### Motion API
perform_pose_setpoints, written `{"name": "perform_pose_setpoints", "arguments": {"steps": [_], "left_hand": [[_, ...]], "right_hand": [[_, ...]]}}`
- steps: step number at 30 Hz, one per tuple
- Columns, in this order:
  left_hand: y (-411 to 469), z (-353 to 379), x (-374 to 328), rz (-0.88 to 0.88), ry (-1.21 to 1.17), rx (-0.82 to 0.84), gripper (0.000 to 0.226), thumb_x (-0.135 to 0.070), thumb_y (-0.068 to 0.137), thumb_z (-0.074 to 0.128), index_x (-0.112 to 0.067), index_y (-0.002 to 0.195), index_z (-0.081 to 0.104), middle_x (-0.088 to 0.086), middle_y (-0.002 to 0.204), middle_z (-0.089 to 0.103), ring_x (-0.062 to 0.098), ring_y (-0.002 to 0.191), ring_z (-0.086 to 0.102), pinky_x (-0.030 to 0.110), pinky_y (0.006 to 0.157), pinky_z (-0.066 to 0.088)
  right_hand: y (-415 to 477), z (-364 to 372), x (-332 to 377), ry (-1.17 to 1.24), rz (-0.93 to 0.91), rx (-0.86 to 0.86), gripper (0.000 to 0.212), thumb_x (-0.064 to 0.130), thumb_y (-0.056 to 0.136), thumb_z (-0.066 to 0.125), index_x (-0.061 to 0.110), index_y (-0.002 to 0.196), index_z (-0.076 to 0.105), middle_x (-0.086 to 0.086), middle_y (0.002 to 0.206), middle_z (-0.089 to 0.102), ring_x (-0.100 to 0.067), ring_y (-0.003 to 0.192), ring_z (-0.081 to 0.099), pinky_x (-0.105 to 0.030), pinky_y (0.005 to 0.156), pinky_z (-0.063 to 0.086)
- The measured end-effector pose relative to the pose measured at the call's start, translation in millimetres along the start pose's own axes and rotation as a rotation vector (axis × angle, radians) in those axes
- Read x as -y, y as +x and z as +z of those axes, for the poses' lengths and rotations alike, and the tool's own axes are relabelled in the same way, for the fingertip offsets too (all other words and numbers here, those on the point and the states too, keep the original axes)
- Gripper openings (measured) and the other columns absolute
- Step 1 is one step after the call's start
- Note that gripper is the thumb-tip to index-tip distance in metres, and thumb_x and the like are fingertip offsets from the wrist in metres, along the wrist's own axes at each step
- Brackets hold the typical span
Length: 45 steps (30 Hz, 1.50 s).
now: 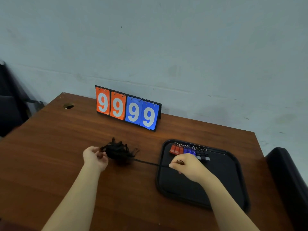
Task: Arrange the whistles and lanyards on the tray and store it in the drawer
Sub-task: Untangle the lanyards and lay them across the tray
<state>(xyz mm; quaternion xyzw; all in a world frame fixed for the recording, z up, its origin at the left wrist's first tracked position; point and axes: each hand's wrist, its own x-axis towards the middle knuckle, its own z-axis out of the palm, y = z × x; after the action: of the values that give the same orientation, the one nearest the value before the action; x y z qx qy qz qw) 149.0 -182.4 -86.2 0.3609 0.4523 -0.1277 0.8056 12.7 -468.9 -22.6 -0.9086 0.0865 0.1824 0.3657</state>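
The whistles [190,151] are already lined up in a row along the far edge of the black tray [221,177], red ones at the left, then blue, then black, each with a small metal ring on its far side. The step in hand looks like the lanyards. They lie in a black tangled pile [119,151] on the wooden desk [66,139], left of the tray and near the flip scoreboard [128,109] that reads 9999. The left hand [95,157] has its fingers curled against the left side of the pile and seems to pinch it in place. The right hand [185,165] hovers over the tray just on the near side of the whistles, its fingers closed in a pinch on the end of one lanyard cord [146,162], which runs taut from the pile across the tray's left rim. The next move probably calls for drawing this cord free without dragging the whole tangle along, then laying it on the bare near part of the tray, clear of the whistle row. No drawer is in view.
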Motion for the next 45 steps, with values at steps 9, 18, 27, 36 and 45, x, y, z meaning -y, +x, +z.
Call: {"name": "perform_pose_setpoints", "arguments": {"steps": [9,18,27,36,45], "left_hand": [[0,-25,75,0.750,0.786,0.049,0.019,-0.004,0.087,0.056,-0.016,0.102,0.055,0.012,0.110,0.059,0.027,0.091,0.059,0.035,0.073,0.048],[11,-14,107,1.376,1.530,0.100,0.004,-0.021,0.080,0.075,-0.019,0.082,0.072,0.003,0.109,0.067,0.029,0.109,0.060,0.059,0.102,0.034],[-1,0,63,1.152,1.163,-0.121,0.018,-0.005,0.087,0.057,-0.016,0.099,0.053,0.002,0.097,0.060,0.027,0.093,0.060,0.050,0.102,0.035],[-5,12,122,1.431,1.752,0.283,0.019,-0.042,0.082,0.057,-0.023,0.086,0.055,-0.007,0.089,0.058,0.020,0.094,0.060,0.041,0.095,0.037],[17,-2,69,0.258,0.498,-0.210,0.027,-0.014,0.097,0.046,-0.002,0.119,0.056,0.016,0.097,0.064,0.031,0.086,0.063,0.040,0.069,0.051]], "right_hand": [[-3,20,20,0.260,-0.064,-0.078,0.016,0.026,0.096,0.059,0.020,0.098,0.073,0.014,0.083,0.069,0.008,0.079,0.062,-0.007,0.067,0.044],[-20,-3,61,0.735,-0.297,-0.205,0.023,0.012,0.097,0.053,0.019,0.089,0.074,0.014,0.047,0.054,0.000,0.045,0.050,-0.016,0.064,0.042],[-9,-47,40,1.162,-0.133,-0.489,0.023,0.019,0.099,0.051,0.018,0.087,0.070,0.003,0.059,0.053,-0.005,0.041,0.033,-0.018,0.040,0.030],[-13,-16,92,0.894,-0.332,-0.050,0.029,0.008,0.100,0.048,0.022,0.120,0.064,0.009,0.046,0.042,-0.005,0.040,0.033,-0.017,0.046,0.035],[-22,-55,93,0.623,-0.387,-0.106,0.052,0.007,0.098,0.050,0.033,0.143,0.042,0.006,0.041,0.042,-0.004,0.039,0.036,-0.015,0.052,0.036]]}}
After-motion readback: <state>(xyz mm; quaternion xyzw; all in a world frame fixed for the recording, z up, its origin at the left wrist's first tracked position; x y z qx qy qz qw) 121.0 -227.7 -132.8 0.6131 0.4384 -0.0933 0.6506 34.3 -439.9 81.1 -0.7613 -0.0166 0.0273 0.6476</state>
